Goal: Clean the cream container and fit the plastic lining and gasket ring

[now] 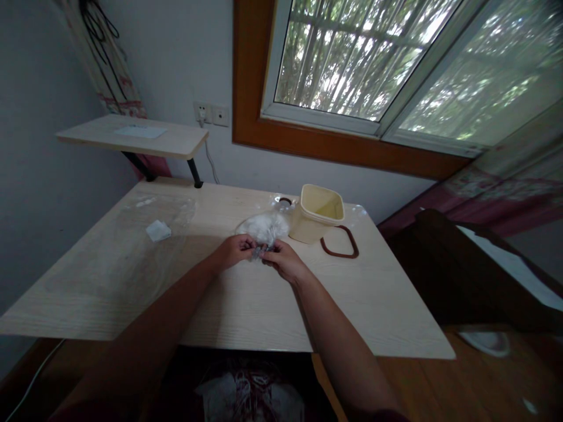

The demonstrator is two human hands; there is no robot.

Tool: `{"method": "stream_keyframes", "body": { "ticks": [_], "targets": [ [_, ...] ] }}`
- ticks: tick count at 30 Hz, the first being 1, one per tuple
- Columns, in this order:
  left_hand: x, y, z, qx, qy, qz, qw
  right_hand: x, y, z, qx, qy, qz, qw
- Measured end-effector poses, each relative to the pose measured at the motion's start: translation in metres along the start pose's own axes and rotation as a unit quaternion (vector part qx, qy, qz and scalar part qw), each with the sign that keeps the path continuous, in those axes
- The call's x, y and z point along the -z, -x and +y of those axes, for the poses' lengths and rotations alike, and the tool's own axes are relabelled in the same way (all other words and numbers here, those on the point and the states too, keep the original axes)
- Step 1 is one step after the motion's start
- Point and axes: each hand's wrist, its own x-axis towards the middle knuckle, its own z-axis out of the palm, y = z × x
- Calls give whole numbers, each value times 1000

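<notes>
"So, condition of the lot?"
"One cream bin [313, 225], upright on the bench [246, 310]. One white plastic bundle [263, 225], just left of the bin; left hand [235, 249] and right hand [285, 261], fingers clamped on its crinkled near edge."
"Done and outstanding?"
"Done: bundle gripped both sides. Outstanding, seemingly: bundle bunched, not spread out. One brown ring [342, 255], loose, right of the bin, off its rim. Bundle's contents: cannot tell."

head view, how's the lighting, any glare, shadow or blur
Head view: window glaring, partly washed out, against a dim wall; head view: soft shadow on the table beside the left forearm; head view: lower-right floor blurred, white bundle lacking fine detail.
</notes>
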Motion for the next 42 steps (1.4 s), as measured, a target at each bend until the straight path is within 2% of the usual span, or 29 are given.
{"method": "stream_keyframes", "body": {
  "ticks": [6,12,17,21,26,33,37,42],
  "targets": [
    [2,-2,-6,1,-11,-5,1000,1,-5,8,38,91,48,994],
    [2,-2,-3,19,-9,-5,1000,1,-8,10,144,241,70,957],
    [1,0,4,27,-26,0,999,2,-7,8,133,314,96,935],
    [0,0,5,15,-34,6,999,4,-7,5,121,348,90,925],
    [-4,-3,-4,11,-79,29,996,3,-7,4,145,434,117,882],
    [-5,-4,-7,8,-70,39,997,-4,-6,9,179,481,145,846],
    [-7,-2,-2,12,-64,38,997,-5,-4,10,188,478,157,843],
    [-15,1,5,-23,-48,41,998,-2,-5,11,185,425,147,874]
  ]
}}
